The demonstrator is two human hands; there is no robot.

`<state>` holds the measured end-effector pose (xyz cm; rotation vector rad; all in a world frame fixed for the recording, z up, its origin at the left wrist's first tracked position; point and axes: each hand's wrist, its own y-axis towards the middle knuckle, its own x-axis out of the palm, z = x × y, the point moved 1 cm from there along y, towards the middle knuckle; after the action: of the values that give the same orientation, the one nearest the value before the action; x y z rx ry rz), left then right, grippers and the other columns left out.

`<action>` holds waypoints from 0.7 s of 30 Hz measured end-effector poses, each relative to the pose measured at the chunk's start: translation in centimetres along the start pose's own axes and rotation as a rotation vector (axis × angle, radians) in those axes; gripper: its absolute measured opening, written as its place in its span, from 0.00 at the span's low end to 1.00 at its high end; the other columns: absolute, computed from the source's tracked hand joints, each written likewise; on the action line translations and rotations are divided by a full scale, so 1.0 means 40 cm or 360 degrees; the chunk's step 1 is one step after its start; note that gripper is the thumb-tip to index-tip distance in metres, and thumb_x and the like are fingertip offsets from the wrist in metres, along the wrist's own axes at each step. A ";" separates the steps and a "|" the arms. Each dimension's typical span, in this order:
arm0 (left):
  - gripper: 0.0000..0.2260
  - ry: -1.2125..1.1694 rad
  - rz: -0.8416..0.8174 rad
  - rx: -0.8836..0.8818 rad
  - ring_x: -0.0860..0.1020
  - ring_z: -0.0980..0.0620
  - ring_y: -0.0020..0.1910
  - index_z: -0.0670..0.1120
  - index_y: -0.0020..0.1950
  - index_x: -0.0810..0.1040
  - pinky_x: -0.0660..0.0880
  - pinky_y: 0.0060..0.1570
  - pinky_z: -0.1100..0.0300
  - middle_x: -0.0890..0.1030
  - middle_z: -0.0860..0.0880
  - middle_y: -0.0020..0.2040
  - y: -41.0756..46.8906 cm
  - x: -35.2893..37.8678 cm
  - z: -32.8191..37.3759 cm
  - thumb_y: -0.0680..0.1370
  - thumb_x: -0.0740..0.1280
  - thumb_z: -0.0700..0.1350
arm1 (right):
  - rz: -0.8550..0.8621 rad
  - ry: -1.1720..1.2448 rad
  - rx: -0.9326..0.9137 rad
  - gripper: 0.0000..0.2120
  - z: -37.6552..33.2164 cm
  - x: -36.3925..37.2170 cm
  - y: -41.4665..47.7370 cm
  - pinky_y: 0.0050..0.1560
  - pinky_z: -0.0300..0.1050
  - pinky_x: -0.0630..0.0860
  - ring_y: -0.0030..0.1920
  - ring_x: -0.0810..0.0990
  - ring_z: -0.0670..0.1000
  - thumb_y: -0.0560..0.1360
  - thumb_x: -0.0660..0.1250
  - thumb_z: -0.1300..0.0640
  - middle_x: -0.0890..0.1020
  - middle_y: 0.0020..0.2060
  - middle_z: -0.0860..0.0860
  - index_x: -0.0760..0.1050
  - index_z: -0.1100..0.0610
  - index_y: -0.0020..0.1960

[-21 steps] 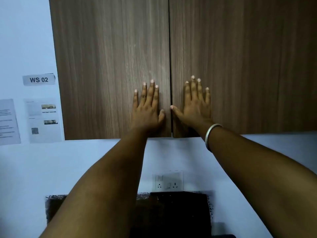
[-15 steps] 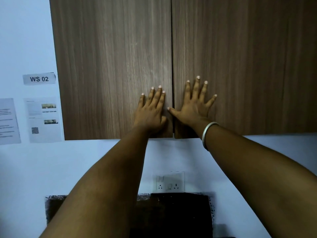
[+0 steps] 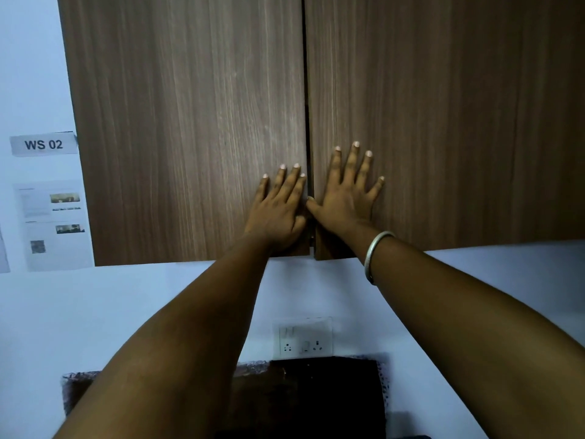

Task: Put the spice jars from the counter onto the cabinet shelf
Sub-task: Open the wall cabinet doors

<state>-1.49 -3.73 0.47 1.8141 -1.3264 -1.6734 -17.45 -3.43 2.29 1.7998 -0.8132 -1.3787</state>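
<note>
Head view. A wall cabinet with two wood-grain doors, the left door [image 3: 190, 137] and the right door [image 3: 443, 122], fills the upper part of the frame. Both doors are tall panels with the long axis upright, brown with fine pale streaks of grain running top to bottom. They meet at a narrow dark seam [image 3: 306, 122] and hide the cabinet shelf. Where the spice jars stand cannot be told from this view. The left hand [image 3: 278, 213] lies flat on the left door, low down and just beside the seam, with its fingers straight, close together and pointing up; it holds nothing. The right hand [image 3: 345, 201] lies flat on the right door, just across the seam, with its fingers straight, fanned apart and pointing up, and its thumb reaching left to the seam next to the left hand; it also holds nothing. A silver bangle [image 3: 376, 251] circles the right wrist. Both forearms rise from the lower edge of the frame. On the pale wall [image 3: 126, 305] to the left of the cabinet are a label reading "WS 02" [image 3: 43, 144] and a printed sheet [image 3: 53, 223]. Below the cabinet is a white socket plate [image 3: 305, 339], and under it a dark surface [image 3: 316, 397] with speckled edges.
</note>
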 end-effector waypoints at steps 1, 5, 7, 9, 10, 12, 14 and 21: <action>0.35 -0.0104 0.0049 0.0009 0.41 0.45 0.85 0.46 0.86 0.47 0.41 0.83 0.41 0.45 0.45 0.87 0.004 -0.007 0.013 0.80 0.50 0.56 | 0.0012 0.0030 -0.0009 0.56 0.003 -0.005 -0.004 0.74 0.78 0.49 0.81 0.38 0.67 0.72 0.65 0.29 0.37 0.82 0.61 0.37 0.55 0.83; 0.36 -0.0563 0.0257 0.0008 0.46 0.45 0.86 0.43 0.85 0.52 0.46 0.83 0.41 0.53 0.44 0.86 0.018 -0.020 0.061 0.79 0.49 0.56 | 0.0116 0.0139 -0.0038 0.56 0.030 -0.035 -0.029 0.75 0.76 0.51 0.82 0.39 0.66 0.71 0.66 0.30 0.38 0.82 0.59 0.37 0.53 0.83; 0.35 -0.0931 0.0297 0.0013 0.52 0.44 0.85 0.45 0.85 0.53 0.54 0.82 0.39 0.57 0.42 0.85 0.011 -0.016 0.083 0.79 0.52 0.56 | 0.0174 0.0205 -0.0073 0.55 0.046 -0.059 -0.049 0.75 0.75 0.52 0.82 0.41 0.64 0.69 0.63 0.29 0.40 0.83 0.57 0.38 0.51 0.83; 0.33 -0.1405 0.0359 0.0141 0.62 0.45 0.82 0.44 0.85 0.53 0.63 0.79 0.38 0.62 0.41 0.83 -0.001 -0.016 0.131 0.81 0.56 0.51 | 0.0232 0.0277 -0.0110 0.53 0.073 -0.095 -0.072 0.76 0.73 0.53 0.83 0.43 0.62 0.68 0.59 0.28 0.42 0.83 0.56 0.39 0.49 0.83; 0.32 -0.1569 0.0412 0.0189 0.65 0.45 0.81 0.43 0.85 0.53 0.66 0.77 0.38 0.64 0.41 0.82 -0.007 -0.018 0.159 0.82 0.57 0.48 | 0.0257 0.0336 -0.0129 0.53 0.086 -0.114 -0.084 0.76 0.72 0.53 0.83 0.43 0.61 0.68 0.58 0.28 0.43 0.84 0.55 0.40 0.48 0.83; 0.33 -0.1764 0.0505 0.0256 0.67 0.44 0.80 0.37 0.84 0.54 0.68 0.75 0.37 0.66 0.38 0.81 -0.013 -0.033 0.218 0.81 0.58 0.44 | 0.0324 0.0430 -0.0144 0.52 0.116 -0.160 -0.113 0.77 0.69 0.53 0.83 0.44 0.58 0.69 0.61 0.30 0.44 0.84 0.53 0.42 0.48 0.83; 0.33 -0.1841 0.0630 0.0292 0.69 0.43 0.79 0.34 0.83 0.55 0.70 0.75 0.39 0.66 0.37 0.80 -0.023 -0.054 0.268 0.78 0.58 0.42 | 0.0356 0.0592 -0.0187 0.50 0.135 -0.197 -0.137 0.78 0.68 0.53 0.83 0.45 0.55 0.70 0.65 0.33 0.46 0.84 0.51 0.44 0.47 0.84; 0.35 -0.2135 0.0989 0.0442 0.77 0.56 0.71 0.33 0.80 0.60 0.76 0.66 0.57 0.73 0.47 0.75 -0.034 -0.142 0.521 0.73 0.60 0.41 | 0.0465 0.1208 -0.0285 0.45 0.270 -0.370 -0.235 0.79 0.64 0.59 0.83 0.53 0.53 0.71 0.70 0.47 0.55 0.83 0.53 0.55 0.57 0.82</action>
<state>-19.16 8.42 -2.40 -0.0103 -2.3049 -2.3507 -30.80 12.10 0.27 1.7740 -0.4875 -0.4866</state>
